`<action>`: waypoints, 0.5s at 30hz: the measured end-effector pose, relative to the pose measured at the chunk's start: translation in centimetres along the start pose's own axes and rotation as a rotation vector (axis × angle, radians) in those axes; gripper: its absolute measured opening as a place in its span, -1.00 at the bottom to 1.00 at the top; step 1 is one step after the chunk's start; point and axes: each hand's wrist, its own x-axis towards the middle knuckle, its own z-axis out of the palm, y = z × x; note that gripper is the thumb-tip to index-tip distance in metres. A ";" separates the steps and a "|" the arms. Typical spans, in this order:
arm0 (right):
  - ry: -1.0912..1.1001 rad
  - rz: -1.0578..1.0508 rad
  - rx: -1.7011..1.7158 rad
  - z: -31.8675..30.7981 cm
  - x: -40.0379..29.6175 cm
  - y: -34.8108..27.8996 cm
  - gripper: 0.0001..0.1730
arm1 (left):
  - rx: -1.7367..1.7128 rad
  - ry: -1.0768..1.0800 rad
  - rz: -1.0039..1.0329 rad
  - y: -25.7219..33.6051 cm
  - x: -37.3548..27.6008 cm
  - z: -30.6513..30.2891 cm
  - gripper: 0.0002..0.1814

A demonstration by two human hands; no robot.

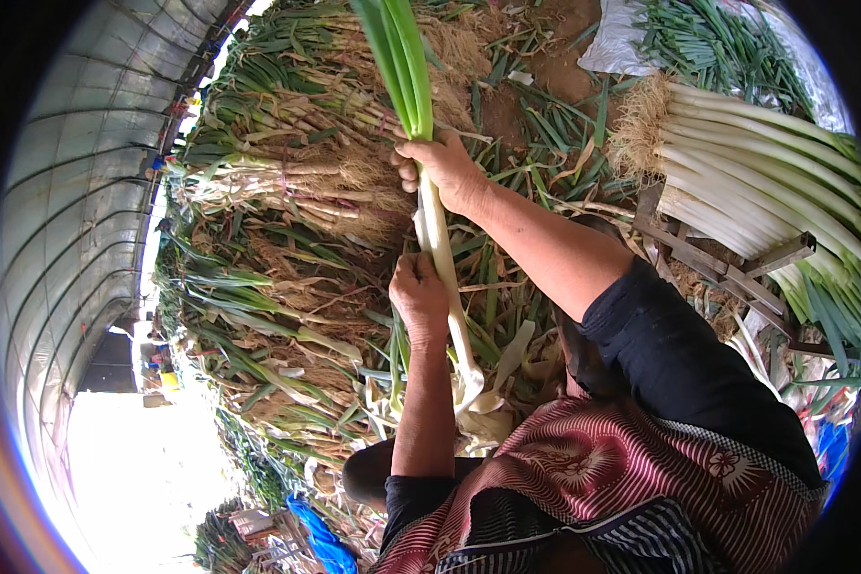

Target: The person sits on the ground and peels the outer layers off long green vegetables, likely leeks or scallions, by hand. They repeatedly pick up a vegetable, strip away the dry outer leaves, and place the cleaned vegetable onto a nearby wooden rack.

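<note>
A long green onion with a white stalk and green leaves is held lengthwise before me. My right hand is wrapped around it where the white turns green. Lower down, my left hand is closed against the side of the stalk, pinching a loose pale strip of its outer skin. The stalk's lower end hangs over my lap among pale peeled skins; its root end is hard to make out.
Bundled, untrimmed onions with dry roots lie heaped at the left. On the right, cleaned white onions rest on a metal frame. Cut green leaves lie on white sheeting at the top right. Leaf scraps litter the soil.
</note>
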 end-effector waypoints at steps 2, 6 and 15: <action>-0.104 0.062 0.034 -0.1 0.3 -0.8 -0.75 | -0.185 -0.029 -0.139 -1.4 0.0 -0.4 -0.73; 0.044 -0.007 -0.165 -1.7 0.8 -2.5 -0.67 | -0.914 0.233 -0.539 -8.4 -2.1 -2.9 -0.74; 0.145 -0.055 0.068 -7.4 3.2 -6.5 -0.67 | -0.711 0.136 -1.170 -27.7 -21.1 -8.5 -0.86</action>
